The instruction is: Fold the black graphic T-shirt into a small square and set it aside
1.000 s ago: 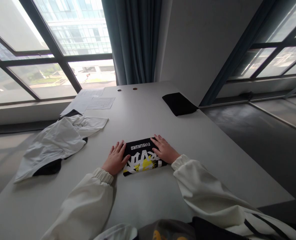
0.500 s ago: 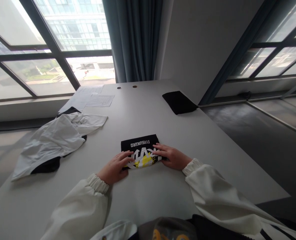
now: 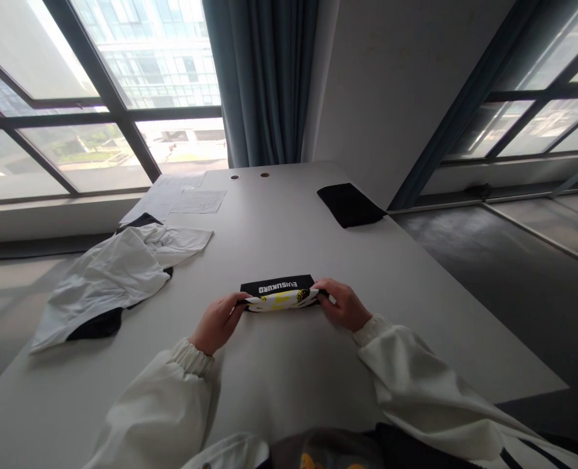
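Note:
A folded black garment (image 3: pixel 279 297) with white lettering and a white and yellow print lies before me on the white table (image 3: pixel 269 378). Its near edge is lifted and bent over toward the far side, so part of the print is hidden. My left hand (image 3: pixel 219 320) pinches the left end of that edge between thumb and fingers. At the right end, my right hand (image 3: pixel 344 305) grips the same edge, fingers closed on the cloth.
A crumpled white and black garment (image 3: pixel 110 280) lies at the left of the table. Paper sheets (image 3: pixel 198 200) are near the far left corner. A folded black cloth (image 3: pixel 350 205) rests by the right edge. A curtain (image 3: pixel 269 85) hangs behind the table.
Both hands have gone from lying flat on the folded garment to gripping its near edge. That edge has been raised and turned away from me, making the garment look narrower.

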Motion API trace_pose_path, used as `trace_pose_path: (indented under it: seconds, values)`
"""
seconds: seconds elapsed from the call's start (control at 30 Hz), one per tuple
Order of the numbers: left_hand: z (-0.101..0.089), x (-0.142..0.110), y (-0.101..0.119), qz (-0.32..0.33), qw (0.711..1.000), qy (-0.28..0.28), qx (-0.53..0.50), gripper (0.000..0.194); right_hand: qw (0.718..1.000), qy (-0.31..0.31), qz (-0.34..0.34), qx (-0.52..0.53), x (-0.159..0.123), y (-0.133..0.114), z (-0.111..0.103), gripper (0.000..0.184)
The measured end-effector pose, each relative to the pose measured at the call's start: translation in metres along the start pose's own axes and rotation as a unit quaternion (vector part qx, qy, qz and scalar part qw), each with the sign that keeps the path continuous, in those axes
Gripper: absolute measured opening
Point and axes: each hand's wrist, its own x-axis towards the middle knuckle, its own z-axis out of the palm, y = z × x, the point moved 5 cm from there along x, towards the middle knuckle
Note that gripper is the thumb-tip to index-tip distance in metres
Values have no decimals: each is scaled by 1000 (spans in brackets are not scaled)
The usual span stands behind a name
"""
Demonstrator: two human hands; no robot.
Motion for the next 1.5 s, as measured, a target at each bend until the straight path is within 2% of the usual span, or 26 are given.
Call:
trace_pose_path:
  seconds: [0.13,0.2,0.27,0.37,0.43,0.5,0.57,0.63,0.73,0.8,0.9,1.0,1.13,1.37,1.5]
  values:
    - [-15,16,19,-64,989,98,-93,32,985,155,71,25,15,-22,-21,21]
    - [-15,27,22,-94,979,125,-127,35,975,195,98,33,27,-25,-26,20]
    - [-8,36,15,-116,976,125,-134,36,975,169,140,38,40,-13,-19,22]
    - [11,44,-12,-162,981,71,-79,32,974,84,207,25,48,22,5,26]
    - [21,44,-30,-186,982,40,-8,28,971,49,232,-25,46,42,17,28]
    - [24,43,-39,-187,980,41,63,28,969,34,222,-100,44,47,23,33]
    - [23,42,-33,-152,978,69,125,31,970,22,173,-172,43,37,27,41]
    - [26,42,-17,-84,977,90,171,35,969,5,114,-220,42,18,33,49]
    - [46,40,4,7,974,66,217,46,963,-39,67,-258,34,-7,54,56]
    - [63,37,5,25,968,30,248,53,956,-75,66,-276,26,-14,70,59]
    - [81,31,-6,-1,958,-21,286,60,944,-118,92,-295,14,-11,85,63]
    - [85,29,-18,-34,954,-49,294,62,936,-147,119,-296,6,-2,83,68]
    - [80,29,-29,-67,954,-60,285,63,934,-157,153,-282,-2,14,71,71]
    - [65,32,-47,-134,955,-67,256,66,938,-130,199,-251,-3,58,46,70]
    - [57,34,-49,-154,955,-45,249,63,951,-84,199,-223,0,72,38,69]
